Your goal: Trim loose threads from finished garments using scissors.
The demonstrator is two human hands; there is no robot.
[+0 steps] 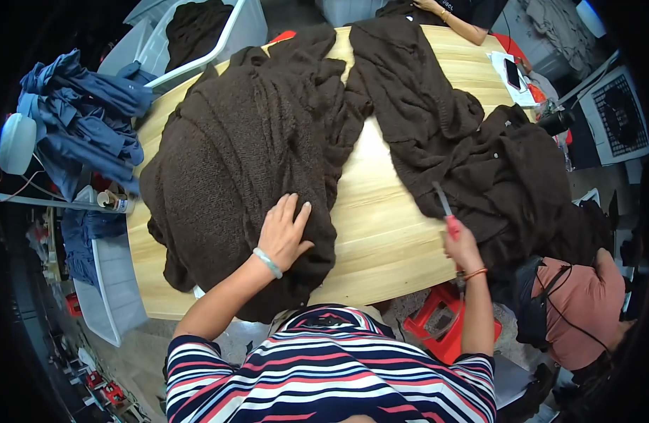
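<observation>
My left hand [283, 233] lies flat with fingers stretched on a big heap of dark brown knit garments [219, 141], on the left part of the table. A pale bangle circles that wrist. In my right hand [462, 248], closed, is a red-handled tool with a narrow metal blade [443, 199]; whether it is scissors or a knife I cannot tell. Its blade points away from me, beside a second spread of dark brown knit garments [508, 176]. Small light buttons show on this cloth.
The wooden table [370, 233] shows between the heaps. Blue garments [85, 120] hang at left, above a white bin [116, 296]. Another person's arm [458, 25] rests at the far edge; a phone [512, 72] lies far right. A red stool [437, 321] stands below, near a seated person [578, 303].
</observation>
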